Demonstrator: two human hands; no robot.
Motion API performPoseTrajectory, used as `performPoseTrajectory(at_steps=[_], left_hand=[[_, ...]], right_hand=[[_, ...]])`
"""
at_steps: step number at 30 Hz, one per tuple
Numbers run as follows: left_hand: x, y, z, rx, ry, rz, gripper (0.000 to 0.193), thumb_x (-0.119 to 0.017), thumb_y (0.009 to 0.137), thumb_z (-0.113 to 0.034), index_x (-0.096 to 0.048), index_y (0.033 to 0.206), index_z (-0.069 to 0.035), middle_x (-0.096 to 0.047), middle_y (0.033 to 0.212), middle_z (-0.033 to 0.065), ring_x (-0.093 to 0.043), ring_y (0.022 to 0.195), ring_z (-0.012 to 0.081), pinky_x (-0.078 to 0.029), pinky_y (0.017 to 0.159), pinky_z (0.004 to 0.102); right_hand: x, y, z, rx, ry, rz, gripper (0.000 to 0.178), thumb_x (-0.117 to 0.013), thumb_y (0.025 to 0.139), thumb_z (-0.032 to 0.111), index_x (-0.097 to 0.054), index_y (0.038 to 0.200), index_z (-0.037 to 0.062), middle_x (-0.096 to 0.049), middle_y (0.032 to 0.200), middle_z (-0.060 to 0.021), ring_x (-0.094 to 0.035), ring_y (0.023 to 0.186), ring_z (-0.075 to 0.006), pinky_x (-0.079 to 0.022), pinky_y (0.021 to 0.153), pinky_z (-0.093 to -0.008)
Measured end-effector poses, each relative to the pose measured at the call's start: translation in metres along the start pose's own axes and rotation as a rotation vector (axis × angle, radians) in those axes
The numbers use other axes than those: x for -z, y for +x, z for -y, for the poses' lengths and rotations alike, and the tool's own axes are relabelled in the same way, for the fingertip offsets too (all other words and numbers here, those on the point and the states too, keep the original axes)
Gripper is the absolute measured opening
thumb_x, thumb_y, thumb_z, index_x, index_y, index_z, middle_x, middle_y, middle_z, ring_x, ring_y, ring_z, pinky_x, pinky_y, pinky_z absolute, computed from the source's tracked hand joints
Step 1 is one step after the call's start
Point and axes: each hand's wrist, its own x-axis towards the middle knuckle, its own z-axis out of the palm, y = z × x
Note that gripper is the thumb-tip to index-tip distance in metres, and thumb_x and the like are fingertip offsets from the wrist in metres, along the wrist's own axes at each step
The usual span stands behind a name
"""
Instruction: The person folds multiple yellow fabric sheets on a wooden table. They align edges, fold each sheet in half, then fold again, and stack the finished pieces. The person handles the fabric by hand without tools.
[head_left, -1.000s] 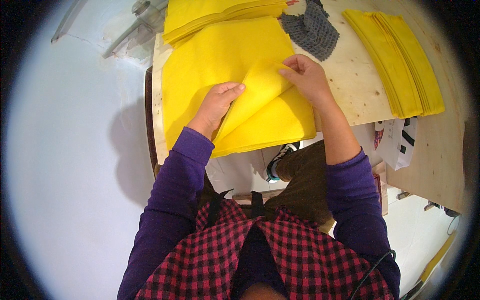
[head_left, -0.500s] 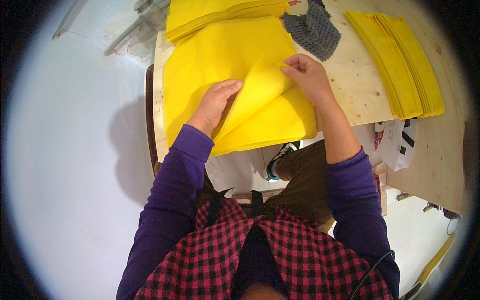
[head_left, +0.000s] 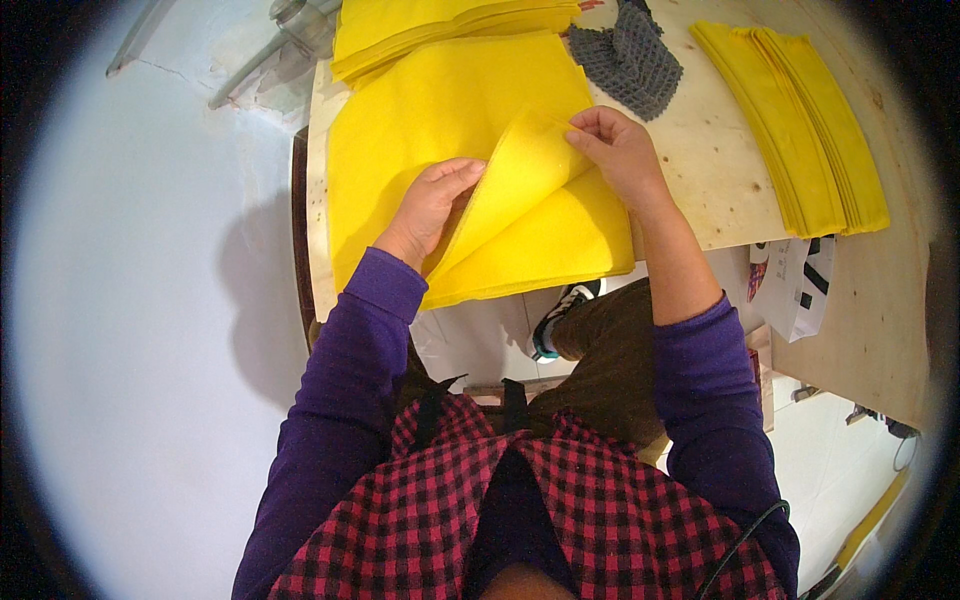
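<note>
A yellow cloth (head_left: 455, 95) lies on the wooden table in front of me, its near edge hanging slightly past the table's edge. Part of it is lifted and folded back in a flap between my hands. My left hand (head_left: 437, 205) pinches the flap's left edge, thumb on top and the other fingers underneath, partly hidden. Farther right, my right hand (head_left: 615, 150) grips the flap's upper right corner between thumb and fingers. Whether the flap is one layer or more, I cannot tell.
Behind lies a stack of yellow cloths (head_left: 440, 35). A grey knitted cloth (head_left: 630, 62) rests right of it on the wooden table (head_left: 715, 180). More folded yellow cloths (head_left: 800, 130) lie at the far right. Below hangs a white bag (head_left: 800, 285); a white wall (head_left: 130, 330) stands left.
</note>
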Motion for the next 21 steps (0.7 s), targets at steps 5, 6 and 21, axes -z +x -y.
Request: performPoseTrajectory(at_steps=[5,6,21], left_hand=[[0.0017,-0.0008,0.001,0.006,0.05,0.008,0.025,-0.061,0.092,-0.021,-0.066,0.103,0.0,-0.068,0.096,0.0048,-0.063,0.085,0.012,-0.048,0.082,0.024],[0.0023,-0.0007,0.0013,0.01,0.059,0.016,0.024,-0.062,0.092,-0.021,-0.067,0.103,0.0,-0.068,0.095,0.0044,-0.062,0.085,0.0117,-0.048,0.082,0.0239],[-0.0029,-0.0011,0.0002,-0.012,0.225,0.01,0.017,-0.065,0.089,-0.016,-0.066,0.098,-0.002,-0.068,0.09,0.0019,-0.063,0.078,0.0096,-0.05,0.074,0.023]], right_hand=[[0.0,-0.0011,-0.0007,-0.012,-0.003,-0.002,0.016,-0.07,0.083,0.011,-0.065,0.095,0.0007,-0.066,0.083,-0.002,-0.058,0.073,-0.0093,-0.047,0.067,-0.0229],[-0.0002,-0.0008,-0.0008,-0.011,-0.015,-0.003,0.016,-0.07,0.083,0.011,-0.065,0.095,0.0007,-0.066,0.083,-0.002,-0.058,0.073,-0.0093,-0.047,0.067,-0.0229],[-0.0014,0.0005,0.0037,-0.033,-0.029,0.06,0.012,-0.066,0.087,0.008,-0.062,0.097,0.0015,-0.063,0.086,0.0013,-0.056,0.077,-0.0061,-0.044,0.07,-0.0195]])
